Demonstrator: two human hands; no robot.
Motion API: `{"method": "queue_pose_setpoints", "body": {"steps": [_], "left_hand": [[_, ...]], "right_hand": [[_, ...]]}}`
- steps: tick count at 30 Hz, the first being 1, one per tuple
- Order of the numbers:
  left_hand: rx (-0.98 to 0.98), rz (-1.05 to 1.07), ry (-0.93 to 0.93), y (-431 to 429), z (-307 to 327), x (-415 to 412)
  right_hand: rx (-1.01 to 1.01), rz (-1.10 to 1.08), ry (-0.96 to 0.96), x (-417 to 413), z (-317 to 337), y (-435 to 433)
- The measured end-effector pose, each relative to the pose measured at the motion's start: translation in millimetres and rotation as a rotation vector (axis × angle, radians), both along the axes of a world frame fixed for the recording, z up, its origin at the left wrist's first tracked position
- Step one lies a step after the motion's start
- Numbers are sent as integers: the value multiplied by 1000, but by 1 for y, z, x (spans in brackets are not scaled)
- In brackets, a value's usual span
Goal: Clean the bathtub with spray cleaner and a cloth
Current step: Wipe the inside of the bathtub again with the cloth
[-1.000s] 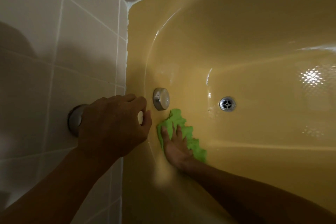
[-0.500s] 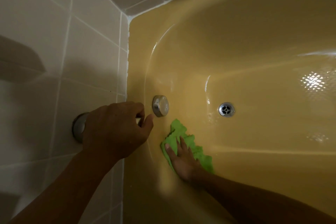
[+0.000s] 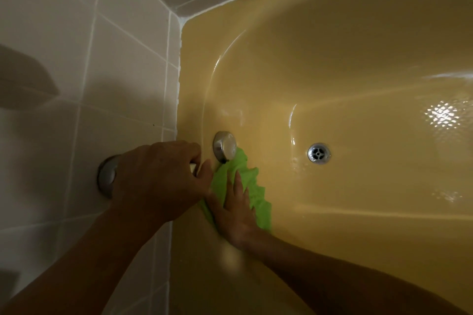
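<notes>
The yellow bathtub [image 3: 345, 59] fills the right of the view. My right hand [image 3: 234, 210] lies flat, fingers spread, pressing a green cloth [image 3: 253, 186] against the tub's end wall. The cloth's top edge touches the chrome overflow cap [image 3: 224, 146]. My left hand [image 3: 158, 176] is curled shut over the tub's rim beside the cap, around something mostly hidden; only a pale bit [image 3: 193, 167] shows between thumb and forefinger. No spray cleaner is in view.
A chrome drain [image 3: 319, 153] sits in the tub floor to the right of the cloth. A round chrome wall fitting [image 3: 106, 178] shows behind my left hand on the white tiled wall [image 3: 76, 59]. The tub surface looks wet and shiny.
My right hand has slid the green cloth up the tub's end wall, from below the overflow cap until it touches it. My left hand has stayed in place.
</notes>
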State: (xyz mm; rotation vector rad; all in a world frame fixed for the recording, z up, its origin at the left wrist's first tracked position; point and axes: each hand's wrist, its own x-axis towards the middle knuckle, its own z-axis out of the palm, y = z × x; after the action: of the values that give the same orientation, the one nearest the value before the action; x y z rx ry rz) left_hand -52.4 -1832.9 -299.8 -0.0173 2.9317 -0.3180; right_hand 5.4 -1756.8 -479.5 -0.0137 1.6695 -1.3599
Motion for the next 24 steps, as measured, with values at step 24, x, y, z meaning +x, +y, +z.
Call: {"method": "queue_pose_setpoints", "body": {"steps": [24], "left_hand": [[301,342,-430,-76,-87,-118]], "right_hand": [[156,-9,-219,-35,-96,-7]]}}
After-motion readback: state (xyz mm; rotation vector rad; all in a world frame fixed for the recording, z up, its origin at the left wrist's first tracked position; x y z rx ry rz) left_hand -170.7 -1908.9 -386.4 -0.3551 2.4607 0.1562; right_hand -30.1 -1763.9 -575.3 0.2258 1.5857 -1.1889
